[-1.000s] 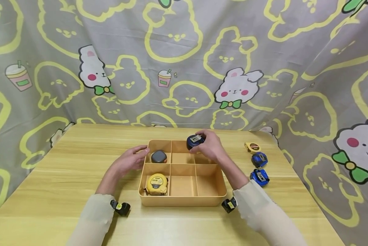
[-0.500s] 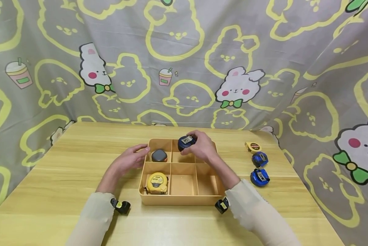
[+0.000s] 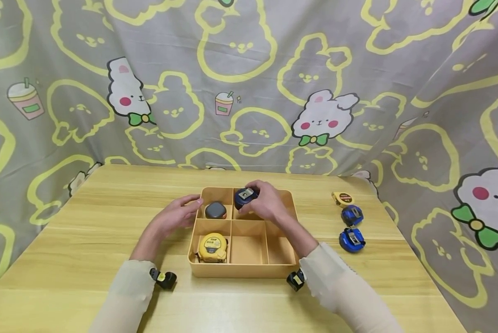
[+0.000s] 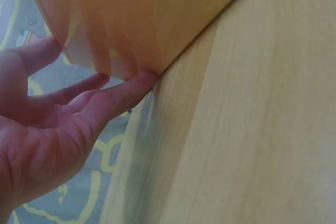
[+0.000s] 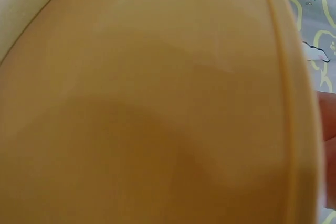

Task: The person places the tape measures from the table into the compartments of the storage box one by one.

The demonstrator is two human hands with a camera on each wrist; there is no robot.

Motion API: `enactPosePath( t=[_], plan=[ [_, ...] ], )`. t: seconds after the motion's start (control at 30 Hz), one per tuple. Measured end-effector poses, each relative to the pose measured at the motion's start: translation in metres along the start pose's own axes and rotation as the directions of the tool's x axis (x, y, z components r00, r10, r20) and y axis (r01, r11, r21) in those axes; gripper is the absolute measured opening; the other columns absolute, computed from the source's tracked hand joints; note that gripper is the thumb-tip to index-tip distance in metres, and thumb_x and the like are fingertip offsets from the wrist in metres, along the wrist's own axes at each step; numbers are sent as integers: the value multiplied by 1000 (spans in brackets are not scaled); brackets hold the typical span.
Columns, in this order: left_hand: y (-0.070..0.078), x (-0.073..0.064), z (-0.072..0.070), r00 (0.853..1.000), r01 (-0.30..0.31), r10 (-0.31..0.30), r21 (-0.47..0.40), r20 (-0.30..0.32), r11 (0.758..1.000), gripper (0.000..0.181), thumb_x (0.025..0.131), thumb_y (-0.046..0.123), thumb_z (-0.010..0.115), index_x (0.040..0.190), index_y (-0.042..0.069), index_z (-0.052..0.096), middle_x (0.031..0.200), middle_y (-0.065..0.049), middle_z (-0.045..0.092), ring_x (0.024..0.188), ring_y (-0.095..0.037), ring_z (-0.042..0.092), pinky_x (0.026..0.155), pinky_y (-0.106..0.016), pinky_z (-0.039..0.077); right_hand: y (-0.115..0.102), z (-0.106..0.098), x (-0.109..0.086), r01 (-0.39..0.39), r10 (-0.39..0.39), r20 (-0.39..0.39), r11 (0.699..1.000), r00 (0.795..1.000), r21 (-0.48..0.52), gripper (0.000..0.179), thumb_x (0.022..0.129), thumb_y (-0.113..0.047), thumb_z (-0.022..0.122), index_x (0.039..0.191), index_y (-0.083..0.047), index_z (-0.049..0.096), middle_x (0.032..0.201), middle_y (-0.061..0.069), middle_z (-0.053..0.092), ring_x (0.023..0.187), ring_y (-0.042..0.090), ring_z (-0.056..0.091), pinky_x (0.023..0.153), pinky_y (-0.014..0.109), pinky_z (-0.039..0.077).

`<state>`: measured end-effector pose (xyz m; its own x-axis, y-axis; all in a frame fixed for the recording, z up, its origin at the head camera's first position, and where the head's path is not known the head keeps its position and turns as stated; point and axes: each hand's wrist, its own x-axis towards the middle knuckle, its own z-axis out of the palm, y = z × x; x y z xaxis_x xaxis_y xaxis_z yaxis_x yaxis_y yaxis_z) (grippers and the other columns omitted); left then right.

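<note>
My right hand (image 3: 266, 201) pinches the dark blue tape measure (image 3: 239, 200) from its right side, fingers over the far edge and thumb toward the near one. I have it at the far middle compartment of the box (image 3: 242, 271), close to the divider on its left; I can't tell whether it touches the floor or the divider. Its silver clip (image 3: 246, 193) faces up. In my right wrist view the box wall hides nearly everything, with only a bit of finger showing past the rim.

My left hand (image 3: 178, 214) is spread loosely against the left wall, fingertips touching the outside.

I'd expect the tape measure to be compact, rather heavy for its size, and hard-shelled, so a firm squeeze shouldn't hurt it. A smooth shell could slide if I held only a corner; the rounded sides look the best place for finger and thumb, away from the clip, which might snag. The box looks like thin, light plastic, a little bendy at the walls, and probably slides easily on the table (image 3: 86, 222), so light fingertips should be enough to steady it.

A dark grey case (image 3: 216, 210) sits in the far left compartment, and a yellow tape measure (image 3: 213, 247) in the near left one.
</note>
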<state>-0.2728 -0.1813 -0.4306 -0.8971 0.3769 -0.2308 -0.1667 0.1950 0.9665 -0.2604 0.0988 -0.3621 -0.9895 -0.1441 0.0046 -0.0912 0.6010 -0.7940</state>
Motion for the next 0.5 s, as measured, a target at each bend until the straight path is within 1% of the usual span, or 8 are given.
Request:
enactPosePath(
  t=[0.23,0.5],
  plan=[
    [2,0,0,1000,1,-1,-4,-2,1000,75,107,44,50,161,3,18,163,-26,27,149,-46,30,117,-59,35,-2,3,-1,3,-3,8,1000,1000,-27,69,62,-9,93,126,-9,66,121,13,68,107,29,61,93,40,52],
    [3,-1,1,1000,5,-5,-3,0,1000,76,107,43,50,161,2,17,163,-27,26,148,-47,30,118,-59,34,0,7,0,-7,8,13,999,1000,-39,69,62,-10,93,126,-10,66,120,13,68,106,29,61,92,39,52]
  ],
)
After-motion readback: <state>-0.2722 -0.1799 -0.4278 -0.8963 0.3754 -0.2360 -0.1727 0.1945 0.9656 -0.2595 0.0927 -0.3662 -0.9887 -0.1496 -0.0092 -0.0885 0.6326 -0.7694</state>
